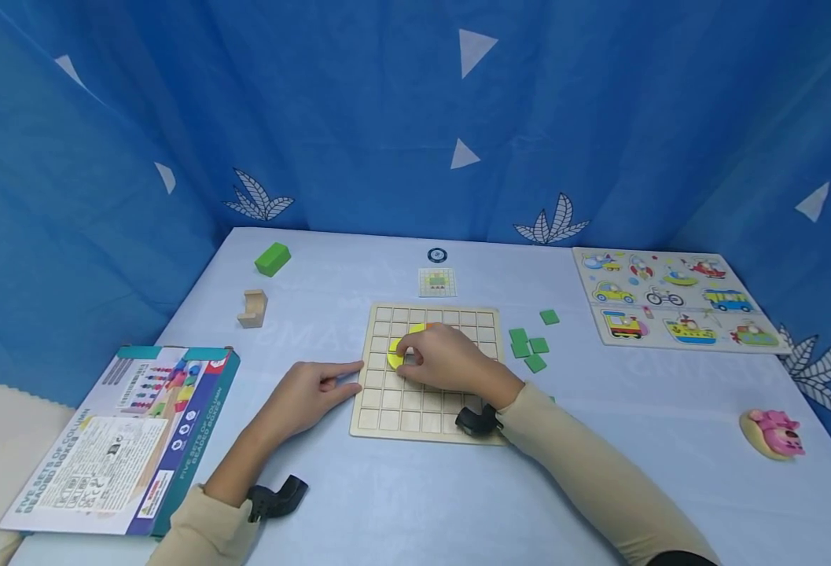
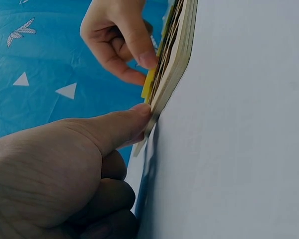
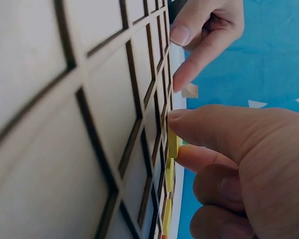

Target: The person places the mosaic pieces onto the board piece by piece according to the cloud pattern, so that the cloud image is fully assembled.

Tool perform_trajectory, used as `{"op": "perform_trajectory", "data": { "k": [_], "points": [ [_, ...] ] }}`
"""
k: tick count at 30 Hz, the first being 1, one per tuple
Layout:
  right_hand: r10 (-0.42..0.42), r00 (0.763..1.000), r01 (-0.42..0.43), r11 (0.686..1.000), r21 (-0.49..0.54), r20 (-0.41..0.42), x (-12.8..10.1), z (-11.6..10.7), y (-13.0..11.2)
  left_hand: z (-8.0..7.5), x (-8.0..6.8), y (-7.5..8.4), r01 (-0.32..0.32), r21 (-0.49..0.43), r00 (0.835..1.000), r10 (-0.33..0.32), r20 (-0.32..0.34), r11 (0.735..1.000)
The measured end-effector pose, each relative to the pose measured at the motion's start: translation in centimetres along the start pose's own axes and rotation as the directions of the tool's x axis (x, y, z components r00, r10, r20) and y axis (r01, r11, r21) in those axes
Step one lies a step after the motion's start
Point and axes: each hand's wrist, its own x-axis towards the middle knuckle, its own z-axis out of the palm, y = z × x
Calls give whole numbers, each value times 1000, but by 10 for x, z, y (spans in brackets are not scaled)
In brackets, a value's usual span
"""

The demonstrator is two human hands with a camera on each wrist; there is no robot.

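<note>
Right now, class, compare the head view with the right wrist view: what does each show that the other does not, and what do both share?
Only the head view shows the green tiles, vehicle puzzle, boxed toy and pink toy. Only the right wrist view shows, close up, the tile's thin edge between thumb and finger. Both show the grid board, the right hand pinching a yellow tile, and the left hand touching the board's edge.

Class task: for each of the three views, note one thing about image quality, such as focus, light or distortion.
Head view: evenly lit, sharp, wide-angle bending at the table edges. Left wrist view: the left hand is near, dim and soft. Right wrist view: the wooden grid board looms blurred up close, and the right hand is sharper.
</note>
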Motion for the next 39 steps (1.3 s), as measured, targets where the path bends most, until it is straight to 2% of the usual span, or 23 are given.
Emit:
{"op": "perform_trajectory", "data": {
  "k": [17,25,31,35,39],
  "points": [
    [22,1000,-22,1000,-9,9,-1,1,5,1,-1,0,6,-6,1000,-6,-3,1000],
    [-3,1000,3,999,47,-8,-9,-15,15,3,-1,0,12,-3,1000,-12,-7,1000],
    [65,995,-57,994,97,-82,-32,-43,31,3,0,1,16,-11,1000,-16,-7,1000],
    [139,985,-130,987,96,-101,-59,-61,48,2,0,2,19,-6,1000,-19,-9,1000],
    [206,970,-197,977,83,-128,-88,-69,70,1,-1,2,30,-6,1000,-30,-9,1000]
  ]
}}
